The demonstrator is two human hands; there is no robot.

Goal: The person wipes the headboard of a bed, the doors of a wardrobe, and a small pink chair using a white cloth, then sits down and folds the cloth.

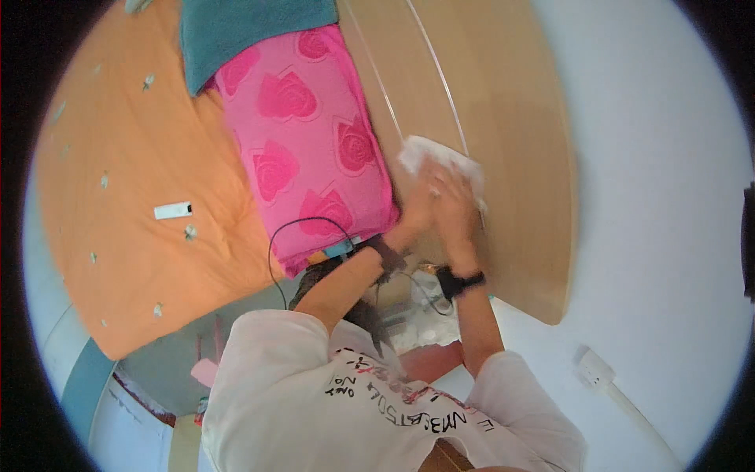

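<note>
A white cloth (440, 149), blurred, lies against the light wooden headboard panel (519, 197). My right hand (456, 206) is on the cloth's lower part, its fingers reaching up over it and smeared by motion. Close beside it on the left, my left hand (419, 211) also reaches up to the cloth. Its fingers blur into the cloth and the right hand, so their grip does not show. A black band (459, 282) circles my right wrist, and a dark one (387, 256) is at my left wrist.
Left of my hands lies a pink pillow (287, 169) with heart patterns, partly under a teal cloth (255, 35). An orange sheet (134, 259) covers the bed, with a small white device (173, 210) on it. A black cable (271, 248) loops near my left forearm. A power strip (595, 368) is at right.
</note>
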